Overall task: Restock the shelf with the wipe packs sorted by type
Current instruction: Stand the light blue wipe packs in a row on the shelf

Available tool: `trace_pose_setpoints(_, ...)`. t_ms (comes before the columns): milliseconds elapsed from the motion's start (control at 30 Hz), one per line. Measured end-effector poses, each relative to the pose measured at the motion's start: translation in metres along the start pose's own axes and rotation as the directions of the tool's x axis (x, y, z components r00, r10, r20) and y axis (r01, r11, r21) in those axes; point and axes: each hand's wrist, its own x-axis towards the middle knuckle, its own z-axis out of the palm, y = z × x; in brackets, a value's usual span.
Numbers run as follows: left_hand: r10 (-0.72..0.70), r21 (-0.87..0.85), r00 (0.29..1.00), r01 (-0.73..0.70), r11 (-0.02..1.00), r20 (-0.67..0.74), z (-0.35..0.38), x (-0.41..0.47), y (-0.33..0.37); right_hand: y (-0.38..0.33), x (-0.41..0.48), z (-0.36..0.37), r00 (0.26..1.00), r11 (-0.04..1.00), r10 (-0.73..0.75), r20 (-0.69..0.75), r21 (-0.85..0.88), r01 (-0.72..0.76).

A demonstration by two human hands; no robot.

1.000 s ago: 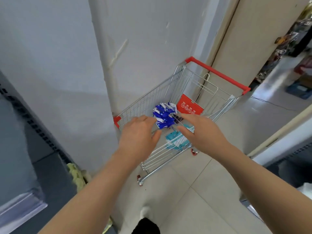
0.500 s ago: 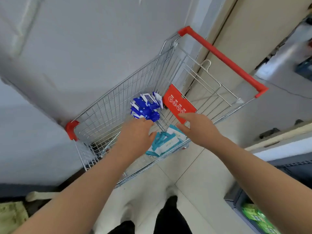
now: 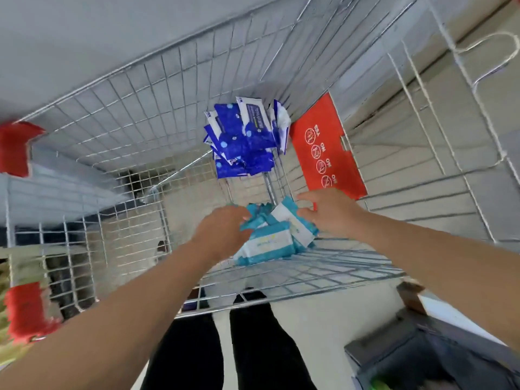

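I look down into a wire shopping cart [image 3: 135, 128]. A heap of dark blue wipe packs [image 3: 244, 139] leans in its far corner. Nearer to me lies a pile of teal-and-white wipe packs [image 3: 270, 243] on the cart floor. My left hand [image 3: 222, 232] reaches down onto the left side of the teal pile, fingers curled against it. My right hand [image 3: 332, 212] touches the right side of the same pile, thumb and fingers around the top pack's edge. Whether either hand has a firm grip is not clear.
A red warning flap [image 3: 326, 150] hangs on the cart's folding seat at the right. Red corner bumpers [image 3: 14, 147] mark the cart's left side. A grey shelf edge [image 3: 422, 347] with green packs sits at the lower right. My dark trouser legs [image 3: 225, 347] stand below the cart.
My head has dropped closer over the cart, which now fills the view. Both hands went from rim height down to the teal pile on the cart floor.
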Motion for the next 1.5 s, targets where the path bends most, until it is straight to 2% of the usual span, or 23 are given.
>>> trace_pose_setpoints(133, -0.05, -0.102, 0.997, 0.056, 0.993, 0.061, 0.045, 0.04, -0.009, 0.025, 0.049, 0.021, 0.997, 0.999, -0.038, 0.064, -0.023, 0.039)
trace_pose_setpoints(367, -0.075, -0.045, 0.986, 0.082, 0.996, 0.146, 0.089, 0.082, -0.013, 0.05, 0.092, 0.053, 0.991, 0.996, -0.052, 0.123, 0.084, 0.042)
trace_pose_setpoints(467, -0.06, -0.004, 0.983, 0.061, 0.998, 0.176, 0.093, 0.084, -0.015, 0.053, 0.103, 0.061, 0.988, 0.99, -0.094, 0.124, 0.113, 0.08)
trace_pose_setpoints(600, -0.077, -0.028, 0.994, 0.079, 0.996, 0.074, 0.084, 0.076, -0.03, 0.051, 0.109, 0.066, 0.986, 0.988, -0.11, 0.124, 0.126, 0.095)
trace_pose_setpoints(733, -0.099, -0.061, 0.982, 0.11, 0.992, 0.162, 0.082, 0.077, -0.039, 0.052, 0.112, 0.069, 0.985, 0.989, -0.099, 0.142, 0.123, 0.082)
trace_pose_setpoints(800, -0.095, -0.072, 0.98, 0.109, 0.991, 0.177, 0.082, 0.078, -0.038, 0.054, 0.114, 0.071, 0.985, 0.992, -0.093, 0.148, 0.097, 0.079)
trace_pose_setpoints(900, -0.056, -0.225, 0.975, 0.105, 0.969, 0.216, 0.076, 0.076, -0.04, 0.055, 0.12, 0.066, 0.983, 0.993, -0.117, 0.139, -0.017, 0.121)
trace_pose_setpoints(967, -0.055, -0.232, 0.971, 0.111, 0.967, 0.233, 0.068, 0.073, -0.047, 0.053, 0.124, 0.056, 0.982, 0.992, -0.11, 0.153, -0.05, 0.118)
trace_pose_setpoints(1033, -0.08, -0.178, 0.975, 0.118, 0.977, 0.207, 0.059, 0.068, -0.056, 0.05, 0.126, 0.046, 0.977, 0.997, -0.082, 0.197, 0.015, 0.08)
trace_pose_setpoints(1167, -0.178, -0.248, 0.973, 0.211, 0.945, 0.149, 0.051, 0.055, -0.075, 0.04, 0.12, 0.054, 0.971, 0.975, -0.049, 0.233, 0.22, -0.004)
trace_pose_setpoints(1500, -0.17, -0.275, 0.972, 0.211, 0.938, 0.164, 0.063, 0.054, -0.086, 0.035, 0.115, 0.097, 0.993, 0.999, -0.011, 0.117, 0.048, 0.006)
